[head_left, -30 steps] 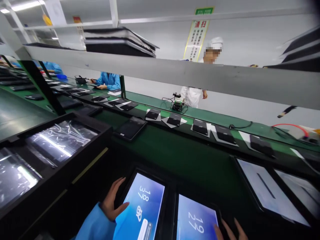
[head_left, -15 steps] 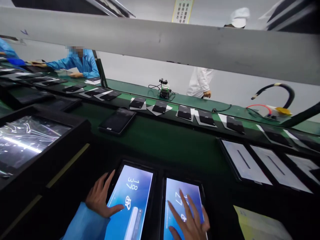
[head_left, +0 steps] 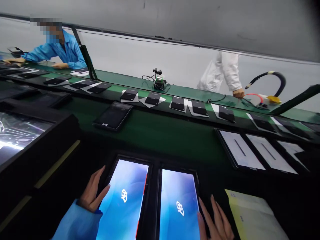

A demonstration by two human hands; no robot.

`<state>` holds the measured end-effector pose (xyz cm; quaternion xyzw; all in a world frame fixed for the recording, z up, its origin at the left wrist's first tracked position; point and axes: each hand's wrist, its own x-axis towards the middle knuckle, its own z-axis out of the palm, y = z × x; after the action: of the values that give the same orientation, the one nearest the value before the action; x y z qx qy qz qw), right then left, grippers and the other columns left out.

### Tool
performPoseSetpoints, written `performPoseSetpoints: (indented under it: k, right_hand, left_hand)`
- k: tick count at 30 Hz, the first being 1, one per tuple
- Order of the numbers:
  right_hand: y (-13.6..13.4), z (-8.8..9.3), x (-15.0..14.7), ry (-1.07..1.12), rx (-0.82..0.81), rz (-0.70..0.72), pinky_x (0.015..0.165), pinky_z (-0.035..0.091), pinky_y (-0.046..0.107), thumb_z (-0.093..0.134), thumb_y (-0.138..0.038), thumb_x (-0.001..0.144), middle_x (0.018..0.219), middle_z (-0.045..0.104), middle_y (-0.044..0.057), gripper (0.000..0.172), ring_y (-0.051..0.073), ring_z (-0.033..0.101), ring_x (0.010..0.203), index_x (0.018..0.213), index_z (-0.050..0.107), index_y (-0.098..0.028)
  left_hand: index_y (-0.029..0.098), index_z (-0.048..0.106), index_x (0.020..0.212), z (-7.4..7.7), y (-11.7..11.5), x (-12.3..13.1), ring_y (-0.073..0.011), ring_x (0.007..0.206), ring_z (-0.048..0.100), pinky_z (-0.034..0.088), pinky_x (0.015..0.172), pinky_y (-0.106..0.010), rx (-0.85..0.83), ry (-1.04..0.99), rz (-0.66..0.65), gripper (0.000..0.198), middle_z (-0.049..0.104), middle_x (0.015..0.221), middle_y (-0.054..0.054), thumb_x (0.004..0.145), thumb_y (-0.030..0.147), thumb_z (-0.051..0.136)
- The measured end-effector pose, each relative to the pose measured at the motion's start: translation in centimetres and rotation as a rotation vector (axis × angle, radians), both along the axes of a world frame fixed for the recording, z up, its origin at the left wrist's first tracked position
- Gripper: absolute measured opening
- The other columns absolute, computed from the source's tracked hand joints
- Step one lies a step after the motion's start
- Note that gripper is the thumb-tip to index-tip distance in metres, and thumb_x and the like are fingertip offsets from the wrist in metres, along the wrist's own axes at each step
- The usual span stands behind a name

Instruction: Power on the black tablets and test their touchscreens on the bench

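Shifted rightward, the bare right hand (head_left: 217, 230) had come, loosely open, to the right edge of the near right black-framed, blue-lit tablet (head_left: 178, 196); the half-open bare left hand (head_left: 90, 194) lay along the matching left tablet (head_left: 122, 206). Neither apparently gripped, though dark edges obscured contact. Both clocks had vanished, suggesting matching responses.

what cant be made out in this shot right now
Head view: lower ends of the left lit tablet and right lit tablet, cut off by the bottom edge.
Head view: wrist of the right hand, cut off there too.
Head view: writing on the yellow-edged paper, too small and blurred.
Head view: head of the person in white, hidden behind the grey shelf.
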<state>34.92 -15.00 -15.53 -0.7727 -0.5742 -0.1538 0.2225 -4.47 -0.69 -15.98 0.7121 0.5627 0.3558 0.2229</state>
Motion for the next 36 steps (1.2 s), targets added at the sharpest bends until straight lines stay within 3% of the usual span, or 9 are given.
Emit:
performPoseSetpoints:
  k: [4,10,16,20,24,29,33,36]
  right_hand:
    - [0.1,-0.3,-0.4,0.046,-0.026,0.076,0.087,0.039,0.059,0.033,-0.045,0.097,0.149,0.035,0.006,0.044,0.039,0.043,0.125,0.141,0.035,-0.042]
    - [-0.1,0.0,0.0,0.081,-0.051,0.094,0.088,0.038,0.059,0.036,-0.048,0.096,0.145,0.041,0.009,0.038,0.039,0.043,0.126,0.125,0.056,-0.034]
    - [-0.1,-0.1,0.7,0.014,-0.044,0.153,0.087,0.041,0.054,0.039,-0.044,0.096,0.142,0.044,0.012,0.037,0.037,0.045,0.124,0.12,0.061,-0.026]
    - [-0.2,-0.2,0.8,0.038,-0.074,0.15,0.09,0.039,0.056,0.039,-0.046,0.096,0.144,0.042,0.009,0.037,0.037,0.041,0.127,0.121,0.061,-0.029]
    - [-0.2,0.7,-0.4,0.073,-0.083,0.13,0.092,0.038,0.057,0.036,-0.047,0.097,0.145,0.04,0.007,0.038,0.037,0.038,0.13,0.125,0.057,-0.034]
    - [0.2,2.4,-3.3,-0.097,-0.121,0.287,0.094,0.034,0.056,0.035,-0.046,0.096,0.151,0.031,0.005,0.039,0.036,0.034,0.133,0.135,0.042,-0.047]
    - [0.8,2.6,-4.6,-0.307,-0.18,0.47,0.094,0.033,0.053,0.039,-0.05,0.094,0.144,0.042,0.012,0.048,0.034,0.038,0.131,0.142,0.032,-0.043]
    - [0.8,1.8,-4.8,-0.284,-0.16,0.459,0.096,0.031,0.053,0.035,-0.051,0.095,0.14,0.046,0.012,0.048,0.033,0.04,0.13,0.142,0.031,-0.043]
  left_hand:
    - [0.031,0.022,0.145,0.0,0.0,-0.2,-0.0337,0.135,0.034,0.026,0.113,-0.061,-0.016,-0.015,-0.025,0.058,0.034,0.145,-0.009,0.092,0.042,0.043]
    - [0.023,0.029,0.143,-0.2,0.2,-0.1,-0.0355,0.131,0.039,0.031,0.111,-0.059,0.016,-0.015,-0.01,0.056,0.039,0.141,-0.013,0.092,0.043,0.042]
    - [0.031,0.023,0.144,-0.5,0.2,-0.6,-0.0342,0.13,0.039,0.034,0.109,-0.06,0.008,0.107,-0.045,0.054,0.036,0.139,-0.01,0.093,0.039,0.041]
    - [0.028,0.023,0.144,-0.7,0.3,-0.8,-0.0363,0.13,0.039,0.037,0.106,-0.06,0.004,0.187,-0.038,0.056,0.035,0.137,-0.012,0.092,0.044,0.04]
    - [0.025,0.026,0.143,-1.0,0.6,-1.0,-0.0389,0.13,0.039,0.039,0.104,-0.061,0.002,0.212,-0.029,0.059,0.037,0.135,-0.015,0.091,0.049,0.039]
    - [0.023,0.026,0.142,-1.0,0.6,-1.1,-0.0392,0.13,0.038,0.038,0.105,-0.06,-0.031,0.234,-0.032,0.062,0.035,0.137,-0.016,0.09,0.053,0.04]
    - [0.023,0.027,0.142,-0.7,0.3,-0.9,-0.0396,0.128,0.04,0.04,0.103,-0.061,-0.053,0.244,-0.005,0.064,0.034,0.137,-0.016,0.089,0.056,0.04]
    - [0.026,0.026,0.142,-0.5,0.2,-0.6,-0.0364,0.127,0.042,0.042,0.103,-0.057,-0.032,0.232,-0.002,0.059,0.035,0.137,-0.014,0.091,0.053,0.039]
